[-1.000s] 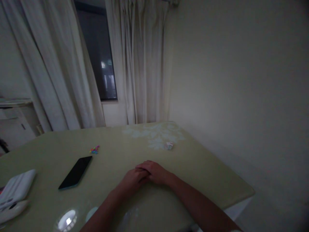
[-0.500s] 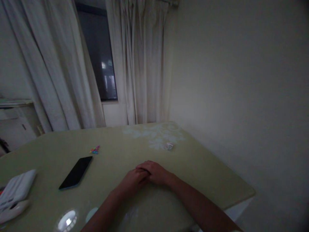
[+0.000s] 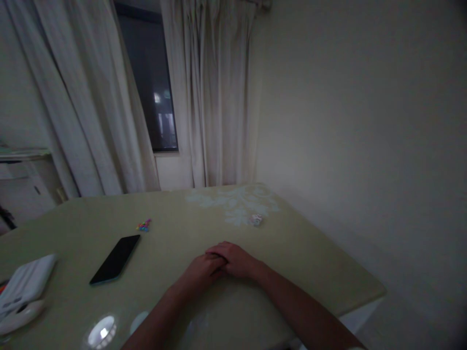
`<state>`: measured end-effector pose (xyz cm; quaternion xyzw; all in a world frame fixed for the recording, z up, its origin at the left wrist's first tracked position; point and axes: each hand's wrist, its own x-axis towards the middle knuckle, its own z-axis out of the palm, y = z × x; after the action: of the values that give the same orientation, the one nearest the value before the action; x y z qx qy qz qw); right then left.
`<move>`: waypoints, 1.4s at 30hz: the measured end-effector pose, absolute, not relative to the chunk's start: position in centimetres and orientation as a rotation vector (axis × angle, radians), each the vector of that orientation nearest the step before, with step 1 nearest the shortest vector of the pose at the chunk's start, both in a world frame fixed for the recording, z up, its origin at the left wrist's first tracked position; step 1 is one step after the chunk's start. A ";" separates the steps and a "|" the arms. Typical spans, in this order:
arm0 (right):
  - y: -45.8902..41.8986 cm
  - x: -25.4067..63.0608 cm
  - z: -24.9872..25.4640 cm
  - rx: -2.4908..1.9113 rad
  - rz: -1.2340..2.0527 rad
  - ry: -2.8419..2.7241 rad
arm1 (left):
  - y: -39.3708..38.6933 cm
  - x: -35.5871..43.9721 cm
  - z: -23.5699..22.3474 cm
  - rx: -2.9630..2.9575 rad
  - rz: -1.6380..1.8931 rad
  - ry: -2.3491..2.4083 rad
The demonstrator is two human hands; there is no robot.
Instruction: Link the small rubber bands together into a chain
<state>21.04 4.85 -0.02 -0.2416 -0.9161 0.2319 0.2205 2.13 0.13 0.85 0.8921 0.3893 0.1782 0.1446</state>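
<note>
Both my hands rest on the pale green table (image 3: 310, 262), near its middle. My right hand (image 3: 237, 258) lies flat, its fingers draped over the fingertips of my left hand (image 3: 200, 273). My left hand also lies flat on the tabletop with nothing in it. A black phone (image 3: 115, 258) lies face up to the left of my hands. A small white wrapped item (image 3: 255, 219) sits beyond my hands on the table's pale floral patch.
A small cluster of coloured bits (image 3: 143, 225) lies past the phone. White folded things (image 3: 25, 287) sit at the table's left edge. A light's reflection (image 3: 102, 333) shows near the front. Curtains (image 3: 215, 97), a dark window (image 3: 153, 82) and a bare wall stand behind.
</note>
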 end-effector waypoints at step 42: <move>10.1 28.4 1.8 -1.655 0.152 -1.980 | 0.3 1.2 1.6 2.739 0.700 1.090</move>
<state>28.45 10.13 1.75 -0.6156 -0.7365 0.0566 0.2744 1.22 0.31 1.61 0.9026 0.3591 0.2307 0.0561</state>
